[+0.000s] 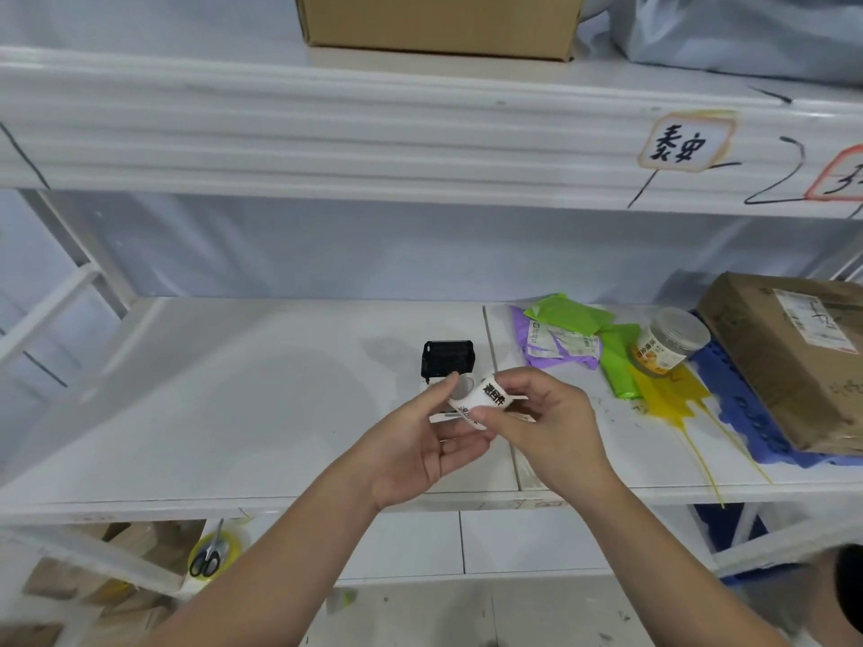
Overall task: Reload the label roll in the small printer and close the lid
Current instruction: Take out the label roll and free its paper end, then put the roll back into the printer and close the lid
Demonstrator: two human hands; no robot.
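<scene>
Still early: label roll pinched between left hand and right hand, just above printer; lid up. Loading, closing left.

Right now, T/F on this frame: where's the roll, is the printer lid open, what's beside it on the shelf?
1. Both hands hold the white label roll with black print. True: left hand and right hand grip it above the shelf.
2. The small white printer's black lid is shut. False: it stands open.
3. The roll already sits in the printer. False: it is in the fingers, in front of the printer.
4. A clear plastic jar with an orange label lies to the right on the white shelf. True.
5. Scissors lie beside the printer. False: black-handled scissors are below the shelf.
</scene>
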